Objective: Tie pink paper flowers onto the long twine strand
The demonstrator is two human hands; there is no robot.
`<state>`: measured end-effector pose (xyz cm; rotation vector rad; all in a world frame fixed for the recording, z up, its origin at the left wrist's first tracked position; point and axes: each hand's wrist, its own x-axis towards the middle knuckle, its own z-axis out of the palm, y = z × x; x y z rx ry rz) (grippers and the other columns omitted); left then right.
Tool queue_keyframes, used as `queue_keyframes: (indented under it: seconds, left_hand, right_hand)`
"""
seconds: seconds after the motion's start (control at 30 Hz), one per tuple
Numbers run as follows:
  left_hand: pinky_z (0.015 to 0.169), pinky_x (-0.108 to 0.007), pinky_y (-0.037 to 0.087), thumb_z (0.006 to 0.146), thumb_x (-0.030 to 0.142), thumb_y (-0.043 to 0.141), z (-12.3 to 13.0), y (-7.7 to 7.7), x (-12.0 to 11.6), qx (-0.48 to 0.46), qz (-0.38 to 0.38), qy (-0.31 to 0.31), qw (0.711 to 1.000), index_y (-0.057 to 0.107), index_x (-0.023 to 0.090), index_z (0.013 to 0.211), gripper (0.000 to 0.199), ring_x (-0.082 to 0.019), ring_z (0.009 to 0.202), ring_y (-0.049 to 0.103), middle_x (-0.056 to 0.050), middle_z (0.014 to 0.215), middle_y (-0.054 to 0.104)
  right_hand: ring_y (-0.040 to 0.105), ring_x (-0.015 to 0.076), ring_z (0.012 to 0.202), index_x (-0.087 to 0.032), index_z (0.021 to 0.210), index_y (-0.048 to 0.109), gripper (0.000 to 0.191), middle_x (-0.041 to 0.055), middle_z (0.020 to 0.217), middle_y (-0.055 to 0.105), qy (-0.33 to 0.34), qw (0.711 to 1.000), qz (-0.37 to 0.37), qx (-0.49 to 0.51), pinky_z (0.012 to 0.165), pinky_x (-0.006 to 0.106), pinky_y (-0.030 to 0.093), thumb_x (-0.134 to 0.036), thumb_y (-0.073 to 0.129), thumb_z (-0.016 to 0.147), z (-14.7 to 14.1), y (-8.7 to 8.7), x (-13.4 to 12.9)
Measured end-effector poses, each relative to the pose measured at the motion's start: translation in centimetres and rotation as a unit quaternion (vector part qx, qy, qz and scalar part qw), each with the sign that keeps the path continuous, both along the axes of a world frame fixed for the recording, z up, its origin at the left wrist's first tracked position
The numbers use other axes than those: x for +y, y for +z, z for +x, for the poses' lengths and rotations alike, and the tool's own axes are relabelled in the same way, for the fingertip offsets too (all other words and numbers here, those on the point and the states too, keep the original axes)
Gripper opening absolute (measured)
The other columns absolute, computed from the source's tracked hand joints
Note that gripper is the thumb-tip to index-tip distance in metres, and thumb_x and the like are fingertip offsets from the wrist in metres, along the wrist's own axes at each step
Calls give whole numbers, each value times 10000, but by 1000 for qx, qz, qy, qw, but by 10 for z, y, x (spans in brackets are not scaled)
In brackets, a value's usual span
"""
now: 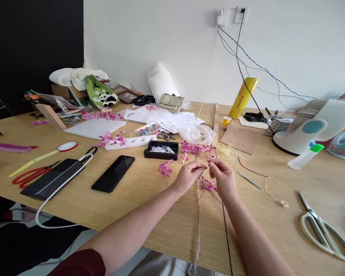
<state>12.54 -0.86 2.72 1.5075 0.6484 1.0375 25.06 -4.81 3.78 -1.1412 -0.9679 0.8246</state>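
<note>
My left hand [190, 177] is closed, thumb and fingertips pinched on something too small to make out. Close beside it, my right hand [222, 178] pinches too; what lies between its fingertips is hard to tell. Pink flowers [208, 184] on thin stems lie beneath and between the hands. A braided cord [198, 222] runs from there down over the table's front edge. More pink blossoms [195, 148] rest just beyond the fingertips, and a small pink sprig [165, 168] lies left of my left hand.
A black tray [161, 150] of small white pieces and a black phone [113, 173] lie to the left. Tweezers [249, 180], large scissors [322, 226], a glue bottle [304, 157] and a white fan [307, 124] are on the right. A dark cord [227, 234] crosses the front edge.
</note>
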Motion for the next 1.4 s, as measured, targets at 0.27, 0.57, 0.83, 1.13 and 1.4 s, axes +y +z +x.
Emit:
queue_keyframes:
  seconds: [0.27, 0.57, 0.83, 1.13, 1.4]
  left_hand:
    - [573, -228, 359, 772, 287, 541, -4, -1, -6, -13, -35, -31, 999, 621, 128, 786, 179, -87, 566, 442, 10, 594, 516]
    - [689, -243, 407, 791, 299, 531, -6, 1, -6, -41, -27, 11, 999, 620, 147, 859, 188, -117, 709, 516, -19, 760, 582]
    - [897, -322, 376, 790, 293, 563, -8, 1, -3, -29, 75, 72, 994, 701, 200, 887, 193, -178, 915, 538, -63, 885, 653]
    - [761, -283, 431, 663, 259, 695, 1, -8, -1, -124, -91, 35, 988, 686, 159, 785, 158, -141, 780, 558, -37, 803, 647]
    - [720, -230, 401, 654, 197, 683, -3, -8, 2, -179, -179, -75, 965, 603, 134, 762, 148, -98, 738, 523, -14, 767, 566]
  right_hand:
    - [379, 50, 474, -189, 769, 615, 190, -48, 590, 492, 113, 989, -34, 84, 444, 197, 286, -312, 711, 661, 6, -1, 1]
    - [391, 60, 436, -184, 698, 573, 207, -50, 504, 489, 103, 992, -42, 66, 414, 192, 274, -354, 693, 684, 3, -1, 0]
    - [398, 65, 381, -182, 707, 544, 265, -38, 476, 517, 150, 984, -84, 56, 356, 189, 289, -395, 695, 658, -5, -2, -2]
    - [374, 57, 373, -187, 664, 533, 249, -66, 457, 450, 133, 982, -130, 36, 371, 207, 353, -374, 696, 641, -12, -1, -4]
    - [392, 60, 384, -196, 703, 523, 199, -77, 471, 440, 126, 982, -135, 24, 382, 199, 364, -308, 671, 631, -13, -4, -3]
